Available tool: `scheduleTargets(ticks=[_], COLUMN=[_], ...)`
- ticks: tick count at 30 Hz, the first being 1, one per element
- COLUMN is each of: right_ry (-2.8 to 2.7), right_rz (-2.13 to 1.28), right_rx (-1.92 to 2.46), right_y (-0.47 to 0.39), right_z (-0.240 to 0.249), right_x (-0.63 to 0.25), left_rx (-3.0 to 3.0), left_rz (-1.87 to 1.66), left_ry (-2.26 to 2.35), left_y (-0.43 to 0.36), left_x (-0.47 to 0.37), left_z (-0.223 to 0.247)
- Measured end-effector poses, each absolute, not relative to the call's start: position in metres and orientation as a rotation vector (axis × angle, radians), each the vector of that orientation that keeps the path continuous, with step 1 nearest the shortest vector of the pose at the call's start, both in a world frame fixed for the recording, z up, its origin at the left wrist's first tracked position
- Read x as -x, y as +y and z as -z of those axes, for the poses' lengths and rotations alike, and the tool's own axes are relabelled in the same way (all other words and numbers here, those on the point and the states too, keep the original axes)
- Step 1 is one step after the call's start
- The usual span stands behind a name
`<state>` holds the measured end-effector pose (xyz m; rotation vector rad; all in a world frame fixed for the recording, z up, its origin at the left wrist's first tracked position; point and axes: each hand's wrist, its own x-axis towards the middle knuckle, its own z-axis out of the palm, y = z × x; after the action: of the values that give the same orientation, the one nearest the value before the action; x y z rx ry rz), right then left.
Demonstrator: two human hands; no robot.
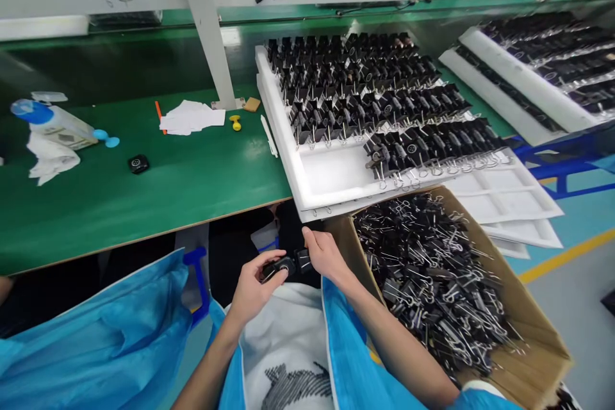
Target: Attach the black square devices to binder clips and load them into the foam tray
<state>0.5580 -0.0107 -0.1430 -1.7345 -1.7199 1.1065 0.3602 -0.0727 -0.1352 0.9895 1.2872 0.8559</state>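
Observation:
Close in front of my body, my left hand [257, 282] holds a small black device [278, 267] with a round back between thumb and fingers. My right hand [324, 255] grips a black binder clip [303, 260] just to the right of the device. Whether clip and device touch is hard to tell. Right of my hands is a cardboard box [519, 307] heaped with black binder clips [432, 269]. Beyond it a white foam tray [331, 173] holds rows of clipped black devices, with a bare part at its front left corner.
On the green table [206, 173] lie another black device [138, 164], a bottle [57, 122], white papers [192, 118], a yellow piece [235, 122] and a white pen [269, 136]. More filled trays [533, 77] stand at right. A blue sleeve [106, 333] of another person is at left.

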Motion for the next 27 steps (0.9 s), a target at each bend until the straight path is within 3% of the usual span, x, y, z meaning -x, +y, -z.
scheduleTargets(ticks=[19, 21, 27], right_ry=[-2.105, -2.113, -1.938], right_rz=[-0.95, -1.072, -1.908], right_rx=[1.78, 1.683, 1.08], right_y=[-0.021, -0.021, -0.023], right_z=[0.125, 0.116, 0.095], right_x=[-0.549, -0.554, -0.577], left_rx=[-1.245, -1.222, -1.21], left_rz=[-0.667, -0.642, -0.598], left_ry=[1.297, 1.26, 1.101], left_y=[-0.072, -0.07, -0.063], left_x=[-0.357, -0.353, -0.343], left_z=[0.137, 0.134, 0.109])
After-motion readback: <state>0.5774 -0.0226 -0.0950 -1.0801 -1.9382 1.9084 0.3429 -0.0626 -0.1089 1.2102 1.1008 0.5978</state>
